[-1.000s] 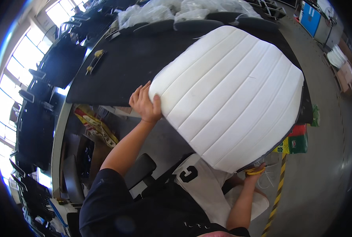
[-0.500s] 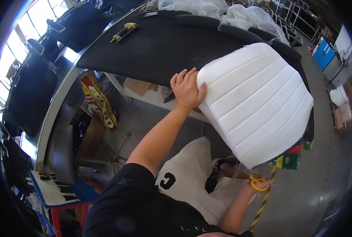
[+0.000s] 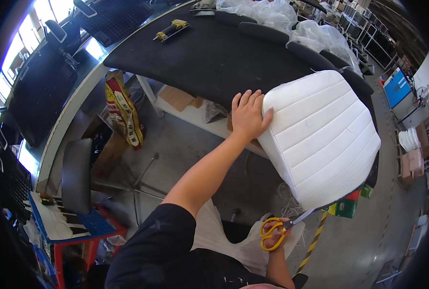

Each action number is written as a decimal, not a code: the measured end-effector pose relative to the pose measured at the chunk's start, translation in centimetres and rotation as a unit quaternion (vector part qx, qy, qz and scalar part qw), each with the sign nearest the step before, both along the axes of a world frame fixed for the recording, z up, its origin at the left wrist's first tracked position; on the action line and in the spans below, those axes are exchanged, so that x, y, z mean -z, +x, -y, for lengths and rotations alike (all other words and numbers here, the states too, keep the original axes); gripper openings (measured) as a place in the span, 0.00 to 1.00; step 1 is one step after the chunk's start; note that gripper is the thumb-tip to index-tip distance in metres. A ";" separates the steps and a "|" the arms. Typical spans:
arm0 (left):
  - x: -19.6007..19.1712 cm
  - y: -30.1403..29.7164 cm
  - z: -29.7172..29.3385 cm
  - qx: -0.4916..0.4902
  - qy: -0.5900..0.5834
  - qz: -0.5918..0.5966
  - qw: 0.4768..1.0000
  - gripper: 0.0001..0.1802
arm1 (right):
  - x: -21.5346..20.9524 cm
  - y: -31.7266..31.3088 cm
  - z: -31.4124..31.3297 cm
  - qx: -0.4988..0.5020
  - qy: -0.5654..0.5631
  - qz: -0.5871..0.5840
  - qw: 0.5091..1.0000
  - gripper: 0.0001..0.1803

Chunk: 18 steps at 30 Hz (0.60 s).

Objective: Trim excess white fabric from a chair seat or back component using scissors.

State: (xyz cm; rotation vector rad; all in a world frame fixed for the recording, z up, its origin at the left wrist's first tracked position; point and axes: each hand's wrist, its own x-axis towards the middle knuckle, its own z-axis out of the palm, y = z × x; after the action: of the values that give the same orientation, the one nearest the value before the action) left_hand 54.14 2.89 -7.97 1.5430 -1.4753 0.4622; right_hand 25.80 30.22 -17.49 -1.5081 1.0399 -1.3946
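Note:
A white padded seat cushion (image 3: 322,139) with stitched parallel lines lies at the right end of the black-topped table, its near corner past the edge. My left hand (image 3: 248,115) grips its left side, thumb at the rim and fingers along the far corner. In my right hand (image 3: 281,238) is a pair of scissors (image 3: 267,234) with yellow handles. Their metal blades point up and right, close below the cushion's near corner; whether they touch it I cannot tell. Loose pale threads (image 3: 289,204) hang beside that corner.
On the black table (image 3: 195,62) lies a yellow-and-black tool (image 3: 172,30). Dark padded pieces (image 3: 262,34) and clear plastic bags (image 3: 315,34) line its far edge. A grey chair (image 3: 77,176) and a red-and-blue stool (image 3: 91,226) stand left; a green box (image 3: 344,207) sits below the cushion.
My right hand has moved left and turned the scissors, so the blades now show near the cushion's corner. My left hand keeps its hold on the cushion. The view has shifted.

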 end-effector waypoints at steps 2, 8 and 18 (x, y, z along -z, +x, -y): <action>-0.2 0.0 -0.3 0.005 0.016 -0.009 1.000 0.27 | -0.6 0.9 1.5 -0.062 0.024 -0.034 0.997 0.39; -1.2 -0.1 -1.0 0.045 0.056 -0.033 0.997 0.33 | -10.1 5.8 9.5 -0.162 0.062 0.015 0.985 0.39; -4.7 2.9 -8.5 0.228 0.320 -0.002 0.919 0.43 | -25.9 19.4 24.5 -0.169 0.252 -0.193 0.933 0.20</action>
State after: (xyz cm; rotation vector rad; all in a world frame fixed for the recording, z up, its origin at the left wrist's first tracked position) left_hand 57.09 11.37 -3.30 1.5861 -2.0348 -0.3384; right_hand 45.16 5.74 8.41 -1.5003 1.1912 -0.5411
